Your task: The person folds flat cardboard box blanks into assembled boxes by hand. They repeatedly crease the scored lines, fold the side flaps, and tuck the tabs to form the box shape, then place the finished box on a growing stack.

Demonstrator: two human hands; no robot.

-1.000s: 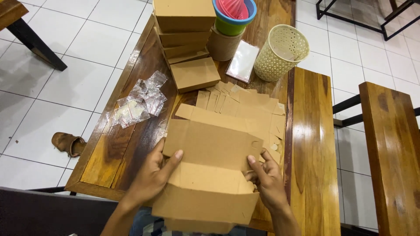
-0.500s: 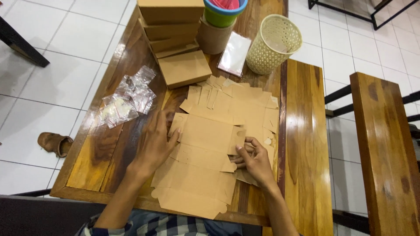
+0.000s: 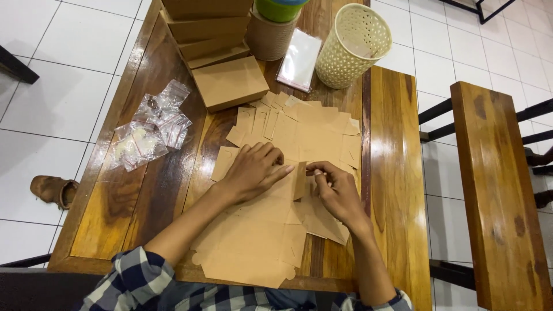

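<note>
The left hand (image 3: 253, 170) lies flat, fingers together, pressing down on an unfolded cardboard box blank (image 3: 259, 242) near the wooden table's (image 3: 391, 173) front edge. The right hand (image 3: 337, 190) pinches the blank's upright side flap (image 3: 300, 181). A stack of flat blanks (image 3: 311, 129) sits just behind.

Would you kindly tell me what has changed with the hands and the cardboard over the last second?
The flat cardboard blank, held up off the table a second ago, now lies flat on it. The left hand presses it down, and the right hand has pinched up a side flap. The stack of blanks, folded boxes and basket stayed put.
</note>
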